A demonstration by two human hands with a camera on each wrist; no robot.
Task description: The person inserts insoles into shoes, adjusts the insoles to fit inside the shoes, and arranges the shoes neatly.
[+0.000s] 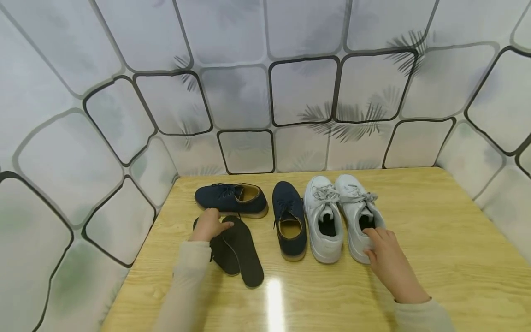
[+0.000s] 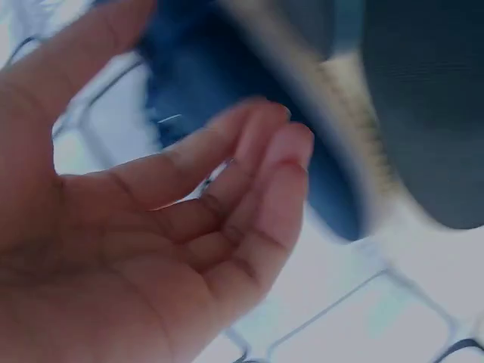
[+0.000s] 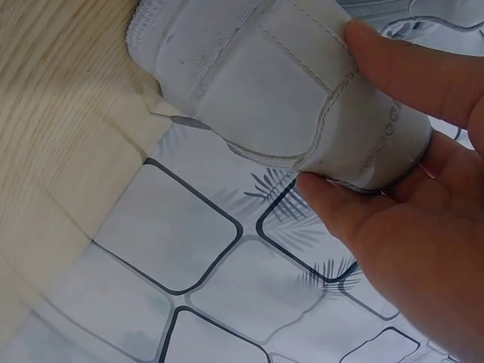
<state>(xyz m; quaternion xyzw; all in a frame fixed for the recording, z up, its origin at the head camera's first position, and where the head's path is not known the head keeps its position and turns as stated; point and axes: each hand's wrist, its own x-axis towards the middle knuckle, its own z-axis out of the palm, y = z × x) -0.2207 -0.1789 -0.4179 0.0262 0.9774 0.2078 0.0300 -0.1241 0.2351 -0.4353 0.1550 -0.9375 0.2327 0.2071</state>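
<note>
Four shoes stood on the worktop (image 1: 448, 240): two navy, two white. The sideways navy shoe (image 1: 220, 196) and the upright navy shoe (image 1: 286, 205) both showed tan insides; the left white shoe (image 1: 321, 203) and the right white shoe (image 1: 352, 210) were dark within. Two black insoles (image 1: 245, 253) lay overlapping outside the shoes, in front of the sideways navy one. The left hand (image 1: 206, 226) was over them, its fingers loosely bent with the thumb apart, seemingly gripping nothing; whether it touched an insole could not be told. The right hand (image 1: 390, 263) had its thumb and fingers clamped on the right white shoe's heel.
</note>
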